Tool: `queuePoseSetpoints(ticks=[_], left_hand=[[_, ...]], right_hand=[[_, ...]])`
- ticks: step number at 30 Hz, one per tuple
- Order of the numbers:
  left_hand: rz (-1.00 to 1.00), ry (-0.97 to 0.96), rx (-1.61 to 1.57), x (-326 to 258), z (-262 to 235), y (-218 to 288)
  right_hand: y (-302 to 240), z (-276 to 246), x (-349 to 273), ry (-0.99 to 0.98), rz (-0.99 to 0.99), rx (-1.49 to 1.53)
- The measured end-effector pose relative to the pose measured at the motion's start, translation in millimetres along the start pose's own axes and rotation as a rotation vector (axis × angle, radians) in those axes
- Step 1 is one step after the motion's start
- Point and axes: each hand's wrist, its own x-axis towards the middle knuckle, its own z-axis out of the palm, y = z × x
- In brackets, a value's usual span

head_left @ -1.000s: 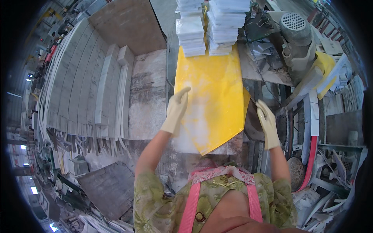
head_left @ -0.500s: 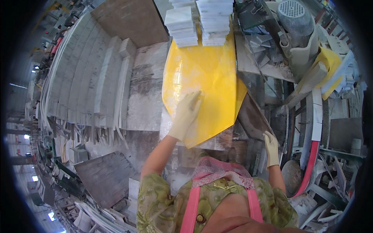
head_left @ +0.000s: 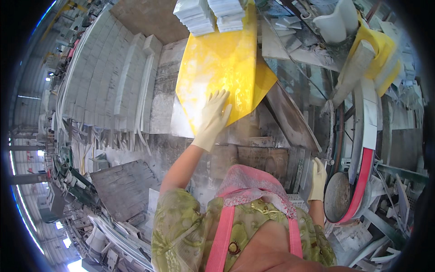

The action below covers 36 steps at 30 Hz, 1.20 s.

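A yellow plastic sheet (head_left: 222,68) lies over the work table, with a whitish smear across its left part. My left hand (head_left: 216,111), in a cream rubber glove, rests flat on the sheet's near end with the fingers stretched out. At the sheet's far end stand stacks of white marble tiles (head_left: 195,16). My right hand (head_left: 318,179), gloved the same way, hangs low on the right beside the round grey disc of a machine. Its fingers point up, loosely bent, and I see nothing in them.
Rows of grey-white stone strips (head_left: 97,72) stand stacked on the left. A brown board (head_left: 292,118) slants down beside the sheet. On the right a belt machine (head_left: 368,136) carries a red and white curved band. A dark slab (head_left: 127,190) leans at lower left.
My left hand has slid toward the sheet's near edge, its fingers more spread. My right hand has come away from the brown board. The view has shifted, and the tile stacks sit higher in it.
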Motion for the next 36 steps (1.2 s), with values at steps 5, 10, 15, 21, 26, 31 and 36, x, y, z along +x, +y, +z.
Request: queuePoseSetpoints(ticks=[5, 10, 15, 21, 26, 31, 36], left_hand=[[0.011, 0.109, 0.029, -35.9, -6.7, 19.0], [-0.224, 0.498, 0.100, -110.4, -41.4, -35.7], [-0.699, 0.523, 0.243, -248.9, -37.4, -114.9], [-1.195, -0.034, 0.287, -460.9, 17.5, -118.5], [-1.307, -0.033, 0.208, -493.0, 24.6, -104.1], [-1.211, 0.370, -0.022, -442.5, 5.1, -111.9], [-0.912, 0.540, -0.281, -356.0, 6.2, -81.0]], right_hand=[[0.4, -68.7, -20.0, 0.224, -0.419, -0.079], [20.9, -141.4, -26.2, 0.534, -0.405, -0.553], [68.4, -159.0, -21.2, 0.584, -0.240, -0.561], [88.5, -158.6, -24.2, 0.547, -0.323, -0.799], [77.9, -160.3, -35.3, 0.555, -0.323, -0.766], [71.5, -157.5, -38.8, 0.561, -0.286, -0.787], [59.3, -160.4, -49.2, 0.527, -0.212, -0.819]])
